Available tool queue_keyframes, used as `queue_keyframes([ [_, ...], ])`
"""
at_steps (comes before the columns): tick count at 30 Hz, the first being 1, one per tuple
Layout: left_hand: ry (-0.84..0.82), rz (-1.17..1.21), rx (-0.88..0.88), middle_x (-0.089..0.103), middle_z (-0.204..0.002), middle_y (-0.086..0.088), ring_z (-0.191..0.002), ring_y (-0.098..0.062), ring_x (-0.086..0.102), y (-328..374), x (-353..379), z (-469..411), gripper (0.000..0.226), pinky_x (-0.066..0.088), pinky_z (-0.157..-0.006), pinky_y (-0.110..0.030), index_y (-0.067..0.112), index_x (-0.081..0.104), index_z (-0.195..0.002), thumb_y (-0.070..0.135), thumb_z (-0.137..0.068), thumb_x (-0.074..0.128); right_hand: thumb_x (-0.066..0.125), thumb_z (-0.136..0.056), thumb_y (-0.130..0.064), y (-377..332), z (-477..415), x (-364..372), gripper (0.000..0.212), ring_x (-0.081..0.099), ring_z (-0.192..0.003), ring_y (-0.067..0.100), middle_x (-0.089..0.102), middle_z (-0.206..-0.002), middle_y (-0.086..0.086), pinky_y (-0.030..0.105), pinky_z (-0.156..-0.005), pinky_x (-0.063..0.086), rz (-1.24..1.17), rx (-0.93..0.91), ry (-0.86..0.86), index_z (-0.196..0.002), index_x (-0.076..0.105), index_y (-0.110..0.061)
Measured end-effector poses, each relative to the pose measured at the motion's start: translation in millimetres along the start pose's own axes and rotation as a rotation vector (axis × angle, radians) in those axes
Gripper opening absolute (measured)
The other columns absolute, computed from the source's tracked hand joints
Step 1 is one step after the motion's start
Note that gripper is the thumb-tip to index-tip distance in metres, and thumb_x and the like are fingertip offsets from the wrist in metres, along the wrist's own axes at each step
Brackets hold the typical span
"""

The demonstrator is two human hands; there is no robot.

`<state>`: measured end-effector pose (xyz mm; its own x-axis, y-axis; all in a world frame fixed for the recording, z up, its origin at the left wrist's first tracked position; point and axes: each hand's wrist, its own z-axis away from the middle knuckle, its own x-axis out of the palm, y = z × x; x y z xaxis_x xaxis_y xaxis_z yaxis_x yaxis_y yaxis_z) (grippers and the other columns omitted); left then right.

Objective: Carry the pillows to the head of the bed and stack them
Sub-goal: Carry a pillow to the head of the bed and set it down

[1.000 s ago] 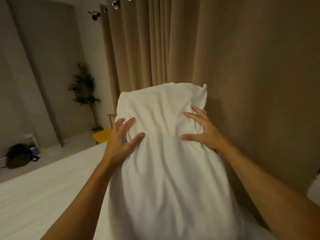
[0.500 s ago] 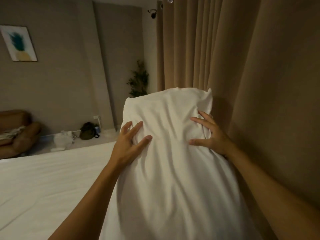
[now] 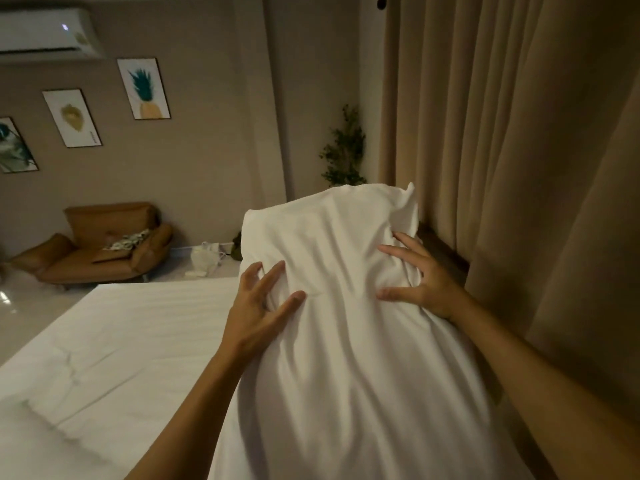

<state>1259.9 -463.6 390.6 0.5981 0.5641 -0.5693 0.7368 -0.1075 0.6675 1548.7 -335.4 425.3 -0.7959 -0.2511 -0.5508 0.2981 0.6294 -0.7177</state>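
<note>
Since before, view swings left: sofa (image 3: 104, 244), pictures (image 3: 143, 88) and air conditioner (image 3: 48, 36) appear. Bed (image 3: 121, 341) spreads white below; curtain (image 3: 519, 168) hangs right, plant (image 3: 344, 150) behind. Pillow (image 3: 346, 323) stands upright, left hand (image 3: 258, 306) and right hand (image 3: 420, 278) pressing it, fingers (image 3: 394, 252) spread.

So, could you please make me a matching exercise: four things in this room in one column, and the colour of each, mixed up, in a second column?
Things:
1. pillow
2. armchair
3. curtain
4. potted plant

Colours:
A. dark green
B. beige
C. white
D. tan brown

Pairs: 1-C, 2-D, 3-B, 4-A
</note>
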Motion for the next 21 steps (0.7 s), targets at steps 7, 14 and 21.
queue_keyframes([
  [7,0.039,-0.002,0.004,0.026,-0.157,0.005,-0.14,-0.018,0.033,-18,-17,-32,0.072,0.03,-0.107,-0.031,0.044,0.045,-0.143,0.072,-0.077,0.058,0.088,-0.062,-0.04,-13,-41,9,0.078,0.021,-0.14,-0.001,0.023,-0.157,-0.016,0.026,-0.114,0.018,0.005,-0.026,-0.014,-0.133,0.057,-0.035],
  [14,0.087,-0.019,0.027,0.027,-0.156,0.003,-0.14,-0.019,0.033,-18,-24,-64,0.074,0.03,-0.108,-0.031,0.044,0.045,-0.143,0.075,-0.076,0.056,0.088,-0.063,-0.039,-19,-78,3,0.076,0.022,-0.136,-0.006,0.024,-0.157,-0.018,0.024,-0.113,0.019,0.028,-0.077,-0.004,-0.133,0.057,-0.038],
  [21,0.133,-0.074,0.051,0.028,-0.156,0.0,-0.142,-0.021,0.032,-23,-2,-117,0.077,0.027,-0.11,-0.031,0.039,0.046,-0.144,0.075,-0.076,0.055,0.082,-0.05,-0.069,25,-139,-6,0.088,0.022,-0.144,0.004,0.023,-0.155,-0.023,0.041,-0.12,0.021,0.022,-0.113,-0.016,-0.131,0.055,-0.05],
])
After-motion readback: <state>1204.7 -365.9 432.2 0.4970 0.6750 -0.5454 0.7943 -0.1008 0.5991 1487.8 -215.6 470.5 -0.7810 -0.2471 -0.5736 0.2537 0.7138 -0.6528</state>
